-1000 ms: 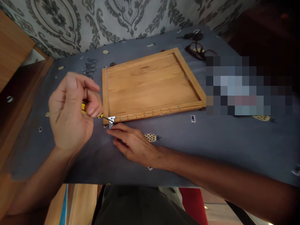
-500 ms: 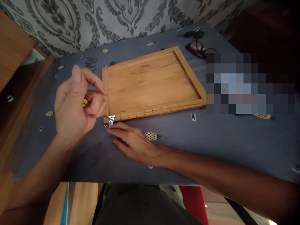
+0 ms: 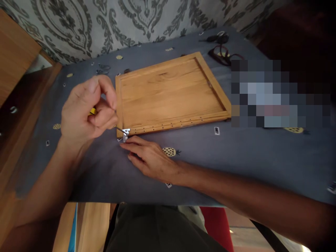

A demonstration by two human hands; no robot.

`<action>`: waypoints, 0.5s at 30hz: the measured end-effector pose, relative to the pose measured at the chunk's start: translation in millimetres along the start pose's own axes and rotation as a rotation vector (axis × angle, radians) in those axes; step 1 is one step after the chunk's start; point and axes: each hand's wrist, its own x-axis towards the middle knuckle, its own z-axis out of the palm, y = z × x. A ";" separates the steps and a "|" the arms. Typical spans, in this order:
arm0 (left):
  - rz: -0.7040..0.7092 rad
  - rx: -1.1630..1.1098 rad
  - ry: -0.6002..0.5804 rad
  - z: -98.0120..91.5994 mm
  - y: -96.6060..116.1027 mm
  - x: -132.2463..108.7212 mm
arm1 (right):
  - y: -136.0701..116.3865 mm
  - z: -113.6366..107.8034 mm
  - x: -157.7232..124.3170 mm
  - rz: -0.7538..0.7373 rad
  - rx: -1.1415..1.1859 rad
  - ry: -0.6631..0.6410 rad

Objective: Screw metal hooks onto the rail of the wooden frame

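Note:
A wooden frame panel (image 3: 168, 94) lies flat on a grey cloth with pineapple prints. My left hand (image 3: 88, 112) is closed round a small yellow-handled screwdriver (image 3: 92, 112), whose thin metal tip meets a small silver bracket (image 3: 125, 134) at the frame's near left corner. My right hand (image 3: 149, 157) rests on the cloth just below that corner, fingers stretched toward the bracket, the fingertips touching or steadying it. A row of small holes runs along the frame's near edge.
Several small metal brackets (image 3: 103, 69) lie on the cloth beyond my left hand. Dark-framed glasses (image 3: 223, 56) and a dark small object (image 3: 216, 37) sit at the far right. A blurred patch covers the right side. Patterned wallpaper is behind; wooden furniture (image 3: 15, 52) stands at left.
My left hand has turned on the screwdriver, its fingers curling over and shifting slightly right and up. The right hand and frame stay put.

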 end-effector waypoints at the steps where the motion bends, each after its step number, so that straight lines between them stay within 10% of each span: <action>1: -0.003 0.006 -0.004 -2.0 -0.2 0.3 | 0.2 0.3 0.0 -0.005 0.004 0.001; 9: 0.225 0.108 0.515 22.1 -12.6 -4.3 | 1.1 1.4 -0.8 0.001 0.024 0.010; 15: 0.043 0.057 0.266 8.9 -4.4 -1.9 | -0.6 -1.2 -0.3 0.003 0.011 0.004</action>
